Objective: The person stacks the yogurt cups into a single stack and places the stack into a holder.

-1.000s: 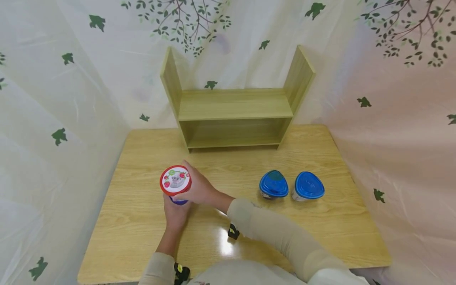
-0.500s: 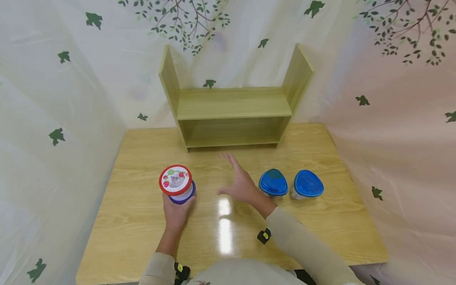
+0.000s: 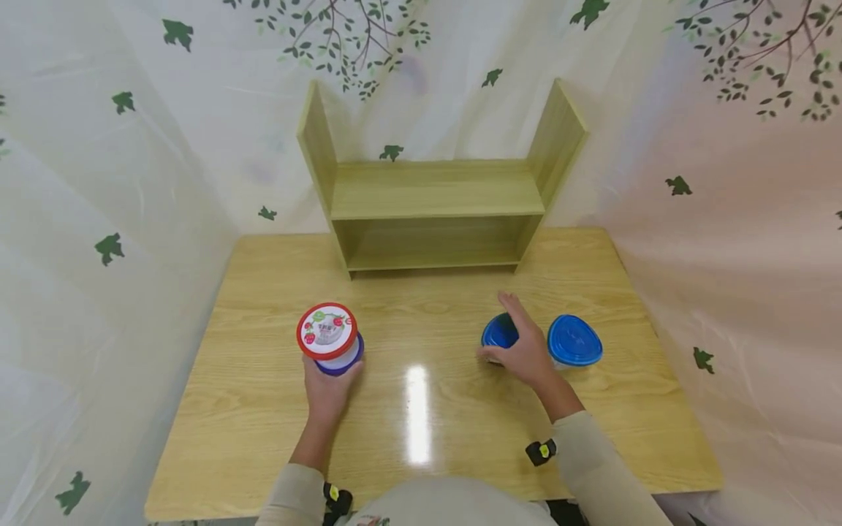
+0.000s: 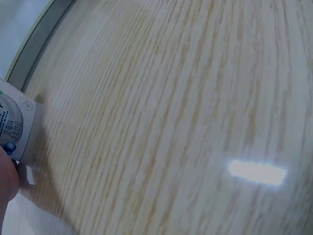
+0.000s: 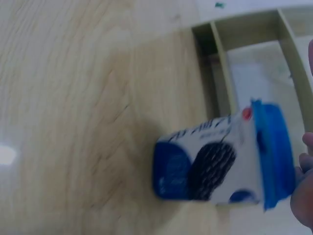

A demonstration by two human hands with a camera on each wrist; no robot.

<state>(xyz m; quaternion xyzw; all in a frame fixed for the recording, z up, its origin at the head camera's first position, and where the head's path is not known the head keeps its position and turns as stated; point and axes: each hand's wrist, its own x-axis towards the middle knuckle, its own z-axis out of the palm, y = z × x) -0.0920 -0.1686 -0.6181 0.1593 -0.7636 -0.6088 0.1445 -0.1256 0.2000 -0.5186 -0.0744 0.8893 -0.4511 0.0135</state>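
Observation:
My left hand [image 3: 327,391] grips a white cup with a purple rim [image 3: 350,361] from its near side. A second cup with a red rim and strawberries on its lid [image 3: 327,332] stands on top of it. In the left wrist view only a bit of the lower cup's blueberry label [image 4: 12,125] shows, next to a fingertip. My right hand [image 3: 526,351] hovers at a blue-lidded tub [image 3: 498,332], thumb and fingers spread around its lid. The right wrist view shows this tub's white side [image 5: 210,166] with a dark printed picture, fingers [image 5: 303,198] right at the lid.
Another blue-lidded tub [image 3: 575,340] stands just right of my right hand. A two-level wooden shelf [image 3: 437,190] stands at the back of the wooden table [image 3: 421,307]. Printed curtains [image 3: 99,183] hang behind and along both sides.
My right hand has let go of the stacked cups and moved right to the nearer blue-lidded tub. My left hand stays at the lower cup, the red-rimmed one still on top.

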